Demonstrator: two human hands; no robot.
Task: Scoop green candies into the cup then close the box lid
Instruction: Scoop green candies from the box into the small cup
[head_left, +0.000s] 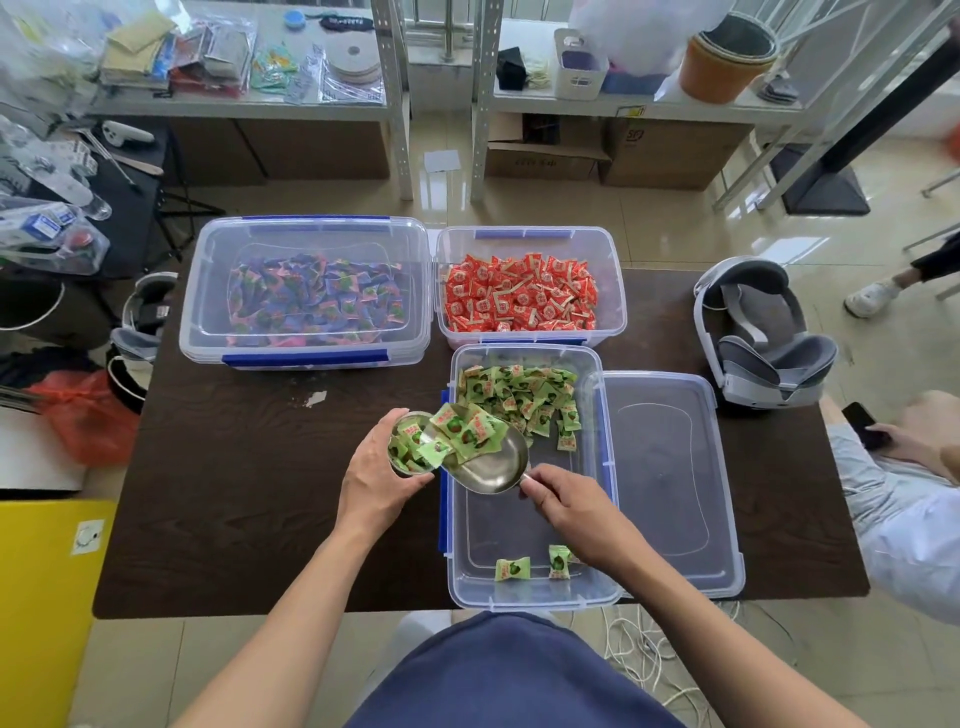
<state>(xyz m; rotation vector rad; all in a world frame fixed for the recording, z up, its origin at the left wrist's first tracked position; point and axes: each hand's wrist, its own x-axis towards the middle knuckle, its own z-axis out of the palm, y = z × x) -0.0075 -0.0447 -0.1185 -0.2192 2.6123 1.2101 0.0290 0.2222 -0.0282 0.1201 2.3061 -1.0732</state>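
Note:
My left hand grips a small clear cup tilted toward the box, with green candies inside it. My right hand holds the handle of a metal scoop. The scoop's mouth rests at the cup's rim and carries several green candies. Both are over the left edge of the open clear box, which has a pile of green candies at its far end and two loose ones near me. The box lid lies flat to the right of the box.
A lidded box of purple candies and an open box of red candies stand at the table's far side. A grey headset sits at the right edge. Another person's hand with a phone is at right.

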